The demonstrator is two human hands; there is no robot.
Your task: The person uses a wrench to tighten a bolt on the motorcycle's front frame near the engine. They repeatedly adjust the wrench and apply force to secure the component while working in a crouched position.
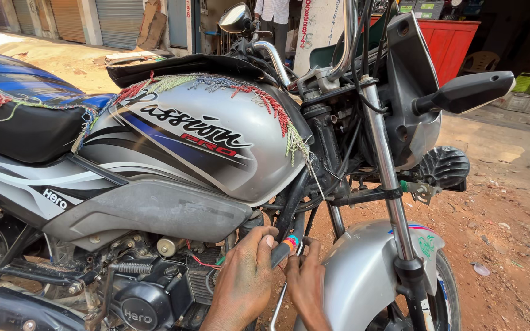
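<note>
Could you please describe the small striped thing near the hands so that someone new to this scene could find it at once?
Start at the silver fuel tank of the motorcycle and follow the black frame tube down from its front edge. Near the tube's lower end, between the left hand and the right hand, sits a short multicoloured striped band. It is the only brightly striped piece among black and grey parts.

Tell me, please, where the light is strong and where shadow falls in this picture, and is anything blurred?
Head view: sunlight glares on the silver fuel tank; the engine lies in shadow; both hands look sharp; the background shop is dimmer.
</note>
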